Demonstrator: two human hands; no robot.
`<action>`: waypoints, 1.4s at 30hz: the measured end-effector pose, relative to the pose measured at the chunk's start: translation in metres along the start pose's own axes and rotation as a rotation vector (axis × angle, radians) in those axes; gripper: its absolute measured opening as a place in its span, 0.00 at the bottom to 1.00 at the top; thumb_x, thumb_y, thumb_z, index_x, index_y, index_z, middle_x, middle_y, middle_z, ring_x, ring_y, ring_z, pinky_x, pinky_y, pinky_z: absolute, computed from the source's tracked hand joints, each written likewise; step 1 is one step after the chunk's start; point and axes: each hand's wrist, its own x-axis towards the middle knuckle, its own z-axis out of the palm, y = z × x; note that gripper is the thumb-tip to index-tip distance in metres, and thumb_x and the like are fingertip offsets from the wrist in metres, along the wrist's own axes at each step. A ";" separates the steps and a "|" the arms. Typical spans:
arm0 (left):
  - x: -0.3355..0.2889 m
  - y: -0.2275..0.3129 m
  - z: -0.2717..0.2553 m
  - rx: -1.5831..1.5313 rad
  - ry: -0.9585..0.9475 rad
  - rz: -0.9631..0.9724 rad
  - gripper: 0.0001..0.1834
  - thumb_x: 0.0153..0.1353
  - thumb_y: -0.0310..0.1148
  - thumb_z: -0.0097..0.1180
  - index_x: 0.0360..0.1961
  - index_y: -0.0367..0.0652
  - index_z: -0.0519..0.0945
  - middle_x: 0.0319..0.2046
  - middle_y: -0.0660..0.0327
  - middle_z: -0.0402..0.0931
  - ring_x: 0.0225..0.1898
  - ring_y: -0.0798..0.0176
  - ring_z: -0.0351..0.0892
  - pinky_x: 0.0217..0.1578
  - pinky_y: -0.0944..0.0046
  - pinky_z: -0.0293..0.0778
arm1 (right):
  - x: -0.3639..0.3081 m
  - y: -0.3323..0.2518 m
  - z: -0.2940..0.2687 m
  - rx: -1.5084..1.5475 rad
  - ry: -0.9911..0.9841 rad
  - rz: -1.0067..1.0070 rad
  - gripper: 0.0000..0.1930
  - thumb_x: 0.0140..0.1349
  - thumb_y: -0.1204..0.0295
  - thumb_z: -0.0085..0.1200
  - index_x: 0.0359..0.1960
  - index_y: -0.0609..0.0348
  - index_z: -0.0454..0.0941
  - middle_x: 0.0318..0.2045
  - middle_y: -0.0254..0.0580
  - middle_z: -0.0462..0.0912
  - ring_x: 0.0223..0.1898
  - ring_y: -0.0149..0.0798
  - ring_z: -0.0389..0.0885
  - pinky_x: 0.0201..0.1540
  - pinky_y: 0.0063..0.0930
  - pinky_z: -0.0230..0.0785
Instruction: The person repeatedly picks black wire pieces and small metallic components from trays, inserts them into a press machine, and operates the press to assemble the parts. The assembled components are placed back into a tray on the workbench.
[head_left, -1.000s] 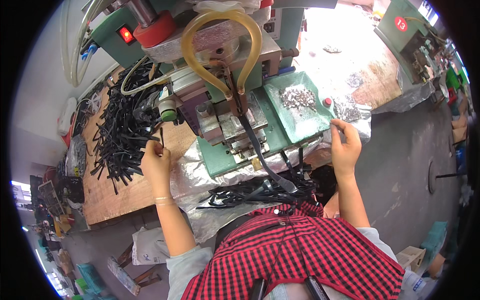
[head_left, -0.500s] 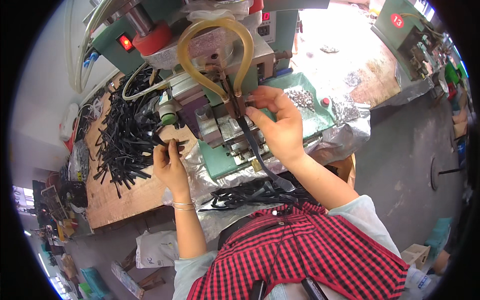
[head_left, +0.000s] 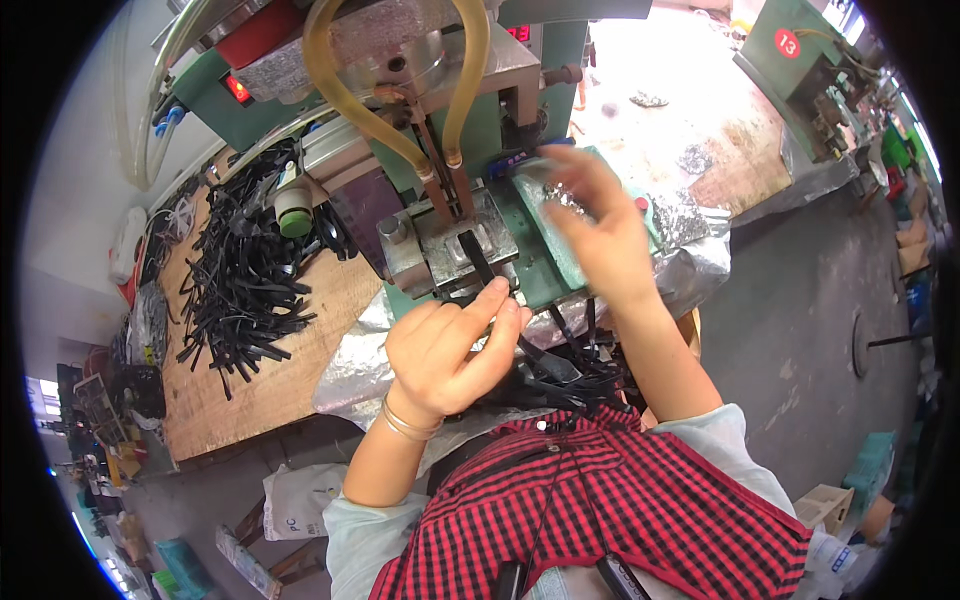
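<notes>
My left hand (head_left: pixel 450 350) pinches a black strap (head_left: pixel 477 257) between thumb and fingertips, at the front of the machine's metal block (head_left: pixel 430 255). The strap's far end lies on top of that block, just below two copper-coloured prongs (head_left: pixel 445 195), which stand apart from it. To the right, my right hand (head_left: pixel 612 240) is raised over the green tray (head_left: pixel 560 262). Its fingers are smeared by motion, so I cannot make out whether anything is in them. More black straps (head_left: pixel 560 380) lie below my left hand, in front of the machine.
A large heap of black straps (head_left: pixel 245 290) covers part of the wooden table (head_left: pixel 230 405) at the left. A yellowish hose (head_left: pixel 335 90) loops down to the prongs. Silvery sheeting (head_left: pixel 350 360) drapes the front edge. Another green machine (head_left: pixel 790 80) stands at the far right.
My left hand has come from the strap heap rightward to the metal block with a strap. My right hand has left the prongs for the tray. The strap under the prongs is gone from there.
</notes>
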 end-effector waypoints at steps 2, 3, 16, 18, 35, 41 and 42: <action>-0.001 -0.004 0.006 -0.017 0.020 0.031 0.11 0.52 0.26 0.77 0.34 0.44 0.86 0.42 0.53 0.88 0.19 0.71 0.72 0.19 0.70 0.63 | 0.011 0.056 -0.034 -0.153 0.245 0.000 0.24 0.62 0.79 0.58 0.62 0.56 0.78 0.51 0.43 0.88 0.55 0.37 0.83 0.60 0.33 0.73; -0.002 -0.005 0.009 -0.027 0.016 0.042 0.11 0.52 0.26 0.77 0.34 0.44 0.86 0.42 0.53 0.88 0.19 0.71 0.73 0.19 0.70 0.63 | 0.010 0.078 -0.049 -0.167 0.344 0.054 0.22 0.61 0.78 0.59 0.59 0.56 0.80 0.49 0.43 0.89 0.54 0.36 0.84 0.58 0.31 0.74; -0.012 0.009 -0.001 -0.103 -0.038 -0.153 0.18 0.52 0.24 0.76 0.45 0.43 0.87 0.48 0.53 0.89 0.26 0.62 0.82 0.25 0.65 0.74 | -0.010 0.085 -0.032 -1.092 0.167 -0.053 0.07 0.58 0.66 0.69 0.31 0.53 0.86 0.37 0.42 0.85 0.46 0.51 0.83 0.49 0.46 0.75; -0.020 0.025 -0.013 -0.131 -0.031 -0.272 0.20 0.50 0.24 0.76 0.46 0.44 0.87 0.51 0.52 0.88 0.28 0.61 0.83 0.28 0.65 0.75 | -0.012 0.079 -0.030 -1.064 0.144 -0.062 0.06 0.58 0.68 0.68 0.30 0.54 0.85 0.35 0.41 0.85 0.44 0.50 0.84 0.46 0.47 0.76; -0.153 -0.243 0.024 0.459 -0.108 -1.313 0.15 0.59 0.45 0.69 0.33 0.43 0.91 0.31 0.47 0.87 0.36 0.43 0.89 0.39 0.50 0.83 | -0.018 0.066 -0.020 -0.515 0.180 -0.134 0.06 0.63 0.78 0.65 0.41 0.60 0.88 0.37 0.45 0.89 0.39 0.45 0.87 0.46 0.35 0.77; -0.187 -0.179 -0.021 0.544 -0.215 -1.252 0.16 0.61 0.37 0.67 0.50 0.45 0.89 0.31 0.47 0.86 0.34 0.46 0.88 0.40 0.53 0.80 | -0.053 0.069 -0.068 -0.690 0.249 -0.185 0.06 0.63 0.79 0.63 0.41 0.61 0.87 0.37 0.46 0.88 0.41 0.47 0.86 0.48 0.37 0.76; -0.178 -0.162 -0.031 0.407 -0.159 -1.307 0.17 0.63 0.35 0.66 0.52 0.43 0.88 0.28 0.52 0.85 0.31 0.52 0.86 0.37 0.57 0.79 | -0.061 0.069 -0.077 -0.740 0.269 -0.203 0.06 0.63 0.80 0.63 0.41 0.61 0.87 0.38 0.46 0.88 0.41 0.47 0.86 0.48 0.37 0.76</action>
